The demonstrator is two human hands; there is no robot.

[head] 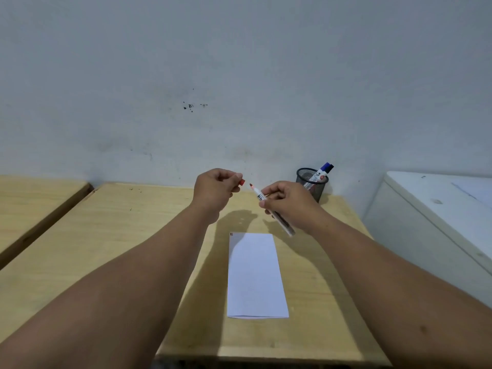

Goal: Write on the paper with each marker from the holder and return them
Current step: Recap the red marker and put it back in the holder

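My right hand grips an uncapped red marker, white-bodied, its red tip pointing up and left. My left hand pinches the red cap a short gap away from that tip. Both hands hover above the far end of a white folded paper lying on the wooden table. The paper has a small red mark at its top left corner. A black mesh holder stands at the back right by the wall, with a blue-capped and a black-capped marker sticking out.
A second wooden table sits to the left across a narrow gap. A white cabinet stands to the right of the table. The grey wall rises directly behind the holder.
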